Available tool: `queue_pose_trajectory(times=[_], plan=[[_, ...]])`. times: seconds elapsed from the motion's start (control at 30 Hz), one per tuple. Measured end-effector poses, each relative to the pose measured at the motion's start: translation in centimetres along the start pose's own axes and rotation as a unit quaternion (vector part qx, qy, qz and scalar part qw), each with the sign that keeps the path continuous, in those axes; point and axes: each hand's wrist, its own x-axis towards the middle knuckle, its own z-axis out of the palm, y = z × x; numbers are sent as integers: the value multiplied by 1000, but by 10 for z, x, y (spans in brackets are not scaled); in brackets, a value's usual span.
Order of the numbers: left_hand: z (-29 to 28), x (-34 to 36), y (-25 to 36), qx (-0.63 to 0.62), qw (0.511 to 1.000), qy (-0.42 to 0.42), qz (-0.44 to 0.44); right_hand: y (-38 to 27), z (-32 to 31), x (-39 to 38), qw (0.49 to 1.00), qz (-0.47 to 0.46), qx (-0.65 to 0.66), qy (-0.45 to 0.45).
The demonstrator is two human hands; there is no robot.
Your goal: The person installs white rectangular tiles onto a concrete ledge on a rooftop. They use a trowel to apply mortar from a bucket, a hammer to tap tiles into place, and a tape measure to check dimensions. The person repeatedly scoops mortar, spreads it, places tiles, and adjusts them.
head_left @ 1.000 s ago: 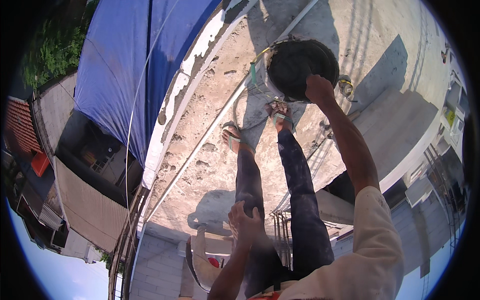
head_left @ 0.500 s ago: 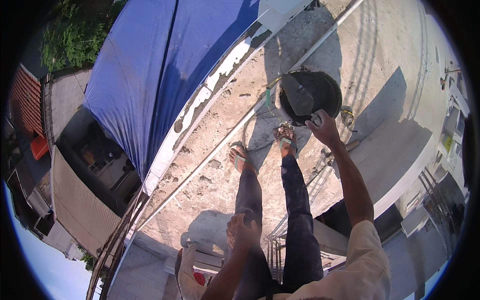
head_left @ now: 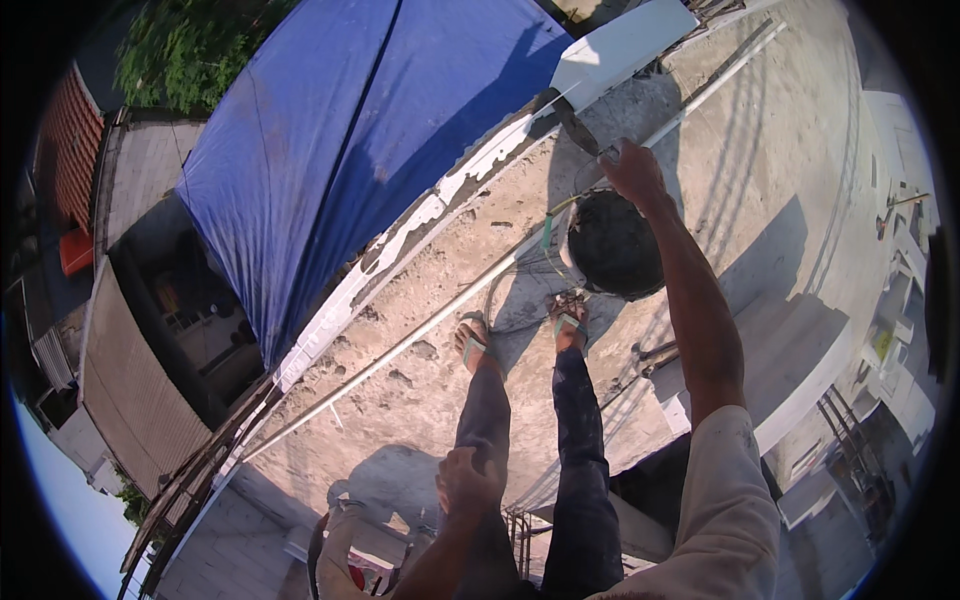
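My right hand [head_left: 632, 172] is closed around the handle of a trowel [head_left: 574, 122]. The trowel's dark blade reaches over the top of a low block wall [head_left: 430, 205], close to the end of a white block [head_left: 620, 50]. Below that hand stands a round black bucket [head_left: 618, 250] with dark wet material inside, probably mortar. My left hand [head_left: 468, 482] rests on my left knee with its fingers spread over the trouser cloth and no tool in it.
A blue tarp [head_left: 330, 130] hangs beyond the wall. Along the rough floor runs a thin white pipe [head_left: 450, 312]. A cord with a green piece [head_left: 547, 232] lies by the bucket. Another person [head_left: 340, 545] is at lower left, and pale blocks [head_left: 770, 370] are stacked at right.
My right hand has lifted the trowel out of the bucket and carried it up and left to the wall top. My left hand stays on the knee; the view has shifted slightly.
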Motion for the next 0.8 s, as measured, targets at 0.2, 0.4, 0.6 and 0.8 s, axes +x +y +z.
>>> queue_pose_trajectory(times=[0.2,0.4,0.6,0.8], plan=[[2,-3,-6,0,1000,6,-3,-31,-101,-16,982,29,176,-67],[-6,3,-8,11,1000,-6,-13,-13,-150,-57,939,56,330,-74],[-27,8,9,27,1000,-3,-10,-9,-113,-182,963,173,207,-23],[-34,16,11,72,994,-44,76,16,-6,-327,970,167,173,19]])
